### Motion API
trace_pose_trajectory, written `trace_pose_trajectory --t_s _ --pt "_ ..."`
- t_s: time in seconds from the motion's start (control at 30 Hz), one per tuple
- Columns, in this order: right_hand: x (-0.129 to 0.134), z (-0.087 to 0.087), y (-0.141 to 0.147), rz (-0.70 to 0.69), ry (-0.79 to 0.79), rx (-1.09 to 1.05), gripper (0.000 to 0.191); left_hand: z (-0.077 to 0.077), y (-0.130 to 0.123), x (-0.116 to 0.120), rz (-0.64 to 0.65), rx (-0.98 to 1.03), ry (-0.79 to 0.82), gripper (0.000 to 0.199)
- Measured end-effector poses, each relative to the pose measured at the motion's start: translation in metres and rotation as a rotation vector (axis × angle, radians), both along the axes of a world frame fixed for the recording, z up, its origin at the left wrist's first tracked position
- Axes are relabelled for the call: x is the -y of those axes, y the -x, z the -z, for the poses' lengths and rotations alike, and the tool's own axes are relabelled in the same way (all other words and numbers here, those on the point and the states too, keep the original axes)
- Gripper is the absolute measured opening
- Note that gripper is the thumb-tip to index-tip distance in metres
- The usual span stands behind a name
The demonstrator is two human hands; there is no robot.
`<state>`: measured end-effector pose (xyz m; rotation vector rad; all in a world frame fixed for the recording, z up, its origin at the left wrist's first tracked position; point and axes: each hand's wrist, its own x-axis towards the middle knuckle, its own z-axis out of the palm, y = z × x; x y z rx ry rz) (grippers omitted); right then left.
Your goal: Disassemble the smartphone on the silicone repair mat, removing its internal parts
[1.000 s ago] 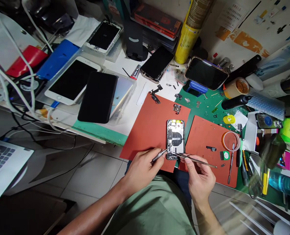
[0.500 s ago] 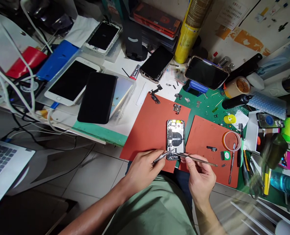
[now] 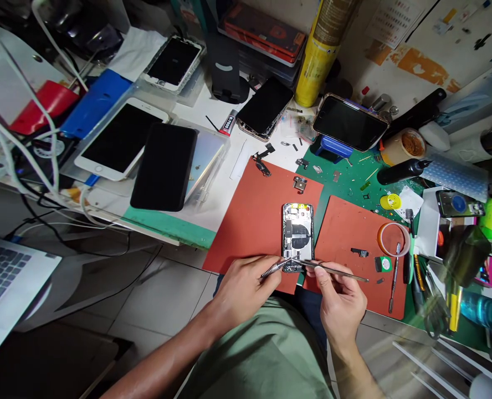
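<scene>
An opened phone [image 3: 300, 235] with its inner parts showing lies upright in view at the near edge of the work mats. My left hand [image 3: 248, 285] is closed on a thin metal tool with a ridged grip [image 3: 272, 269], its tip over the phone's lower part. From the right, my right hand [image 3: 339, 299] pinches metal tweezers [image 3: 341, 272], whose tips meet the same lower area. What lies between the tips is too small to tell. A metal bracket piece [image 3: 300, 184] sits above the phone on the left red mat [image 3: 246, 221].
On the right red mat [image 3: 337, 233] are a tape roll [image 3: 393, 239], a small black part [image 3: 359, 252] and a metal pick [image 3: 394, 277]. A black tablet [image 3: 164, 166], a yellow can [image 3: 316, 61] and a propped phone [image 3: 350, 122] stand or lie farther off.
The camera view has shifted very slightly. Both hands and their tools hold nearly the same place over the phone.
</scene>
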<state>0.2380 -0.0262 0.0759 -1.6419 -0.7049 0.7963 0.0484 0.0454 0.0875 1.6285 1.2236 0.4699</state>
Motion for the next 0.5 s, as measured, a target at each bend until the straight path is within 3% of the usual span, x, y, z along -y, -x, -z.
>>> trace_pose_trajectory --t_s 0.5 --pt "0.0012 0.0016 -0.0019 -0.009 0.011 -0.009 0.019 -0.0022 -0.0023 -0.0008 -0.017 0.019 0.02 0.026"
